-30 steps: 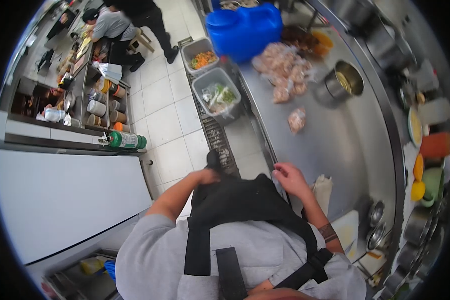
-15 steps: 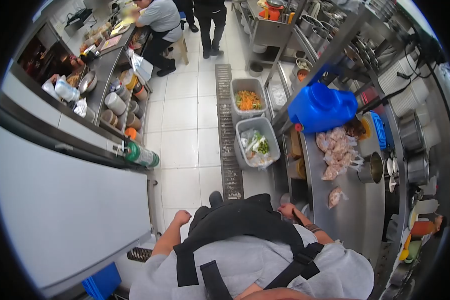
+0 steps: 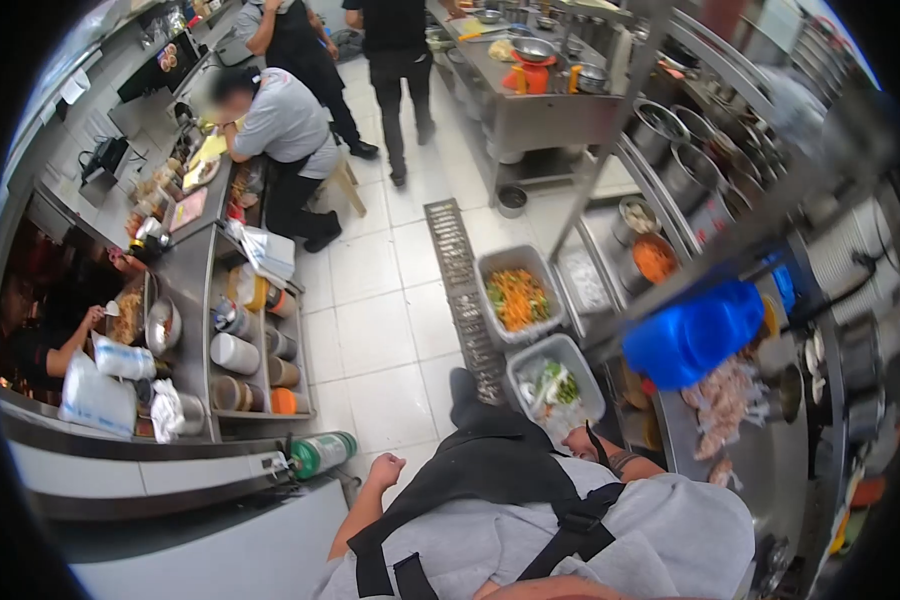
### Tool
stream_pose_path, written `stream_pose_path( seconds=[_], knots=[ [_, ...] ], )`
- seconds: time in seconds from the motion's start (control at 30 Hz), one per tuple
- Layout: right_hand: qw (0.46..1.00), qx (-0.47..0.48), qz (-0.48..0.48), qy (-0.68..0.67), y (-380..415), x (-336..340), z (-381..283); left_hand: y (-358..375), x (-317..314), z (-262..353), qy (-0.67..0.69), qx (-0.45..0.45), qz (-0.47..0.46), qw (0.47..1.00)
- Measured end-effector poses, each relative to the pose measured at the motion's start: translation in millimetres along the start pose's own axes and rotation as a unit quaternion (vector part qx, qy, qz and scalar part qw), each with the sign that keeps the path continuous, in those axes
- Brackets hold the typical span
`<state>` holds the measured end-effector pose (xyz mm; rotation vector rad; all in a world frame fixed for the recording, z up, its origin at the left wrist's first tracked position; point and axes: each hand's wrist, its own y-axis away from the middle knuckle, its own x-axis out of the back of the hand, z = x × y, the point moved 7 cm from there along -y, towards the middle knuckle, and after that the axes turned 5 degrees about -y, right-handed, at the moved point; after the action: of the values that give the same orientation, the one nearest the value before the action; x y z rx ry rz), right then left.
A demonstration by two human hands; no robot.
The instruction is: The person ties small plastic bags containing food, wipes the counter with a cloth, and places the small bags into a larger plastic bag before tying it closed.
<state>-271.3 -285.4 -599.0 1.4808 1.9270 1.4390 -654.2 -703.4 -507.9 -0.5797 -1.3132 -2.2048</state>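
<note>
My left hand (image 3: 387, 470) hangs beside my dark apron (image 3: 480, 450) over the floor, its fingers curled in with nothing visible in them. On the other side, my right hand (image 3: 578, 441) is low by the near grey bin (image 3: 595, 400), which holds green and white scraps. Its fingers look curled, but what they hold, if anything, is hidden. Just beyond stands a second grey bin (image 3: 558, 318) with orange and green shreds. A green cylinder (image 3: 322, 454) lies to the left of my left hand.
A floor drain (image 3: 465, 290) runs along the tiles. To the right, a steel counter (image 3: 770, 480) bears a blue jug (image 3: 695, 335) and bagged meat (image 3: 720, 405). At left stand shelves of jars (image 3: 235, 355). A seated person (image 3: 285, 125) and standing people (image 3: 395, 60) are further ahead.
My view has moved forward and turned, so the bins and counter are nearer. The standing person in black has shifted, and more of another person beside the seated one shows.
</note>
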Motion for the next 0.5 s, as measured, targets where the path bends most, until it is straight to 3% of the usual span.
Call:
stream_pose_path(
  seconds=[0.03, 0.1, 0.13, 0.17, 0.2, 0.23, 0.27, 0.33, 0.5],
  knots=[
    [0.999, -0.023, 0.029, -0.023, -29, 21, 3, -14, 26, 17, -0.036, -0.073, 0.051, 0.995],
    [0.951, -0.169, 0.064, -0.252, -25, 91, -59, -32, 69, 40, -0.001, -0.017, 0.003, 1.0],
    [1.0, -0.008, 0.003, -0.025, -59, 127, -88, -56, 85, 40, -0.036, 0.014, -0.019, 0.999],
    [0.966, 0.163, 0.02, 0.202, -91, 157, -107, -78, 100, 36, -0.047, -0.009, 0.013, 0.999],
    [0.889, 0.277, 0.029, 0.364, -90, 203, -158, -90, 122, 38, -0.039, -0.011, 0.06, 0.997],
    [0.98, 0.11, 0.057, 0.158, -111, 253, -168, -97, 140, 37, 0.017, 0.042, 0.099, 0.994],
    [0.985, -0.027, 0.151, -0.085, -123, 301, -174, -110, 157, 31, 0.031, 0.038, 0.161, 0.986],
    [0.944, 0.024, 0.212, -0.251, -129, 382, -227, -113, 189, 35, 0.037, 0.067, 0.185, 0.98],
    [0.9, 0.081, 0.245, -0.351, -152, 484, -346, -141, 230, 12, 0.06, 0.065, 0.141, 0.986]
  ],
)
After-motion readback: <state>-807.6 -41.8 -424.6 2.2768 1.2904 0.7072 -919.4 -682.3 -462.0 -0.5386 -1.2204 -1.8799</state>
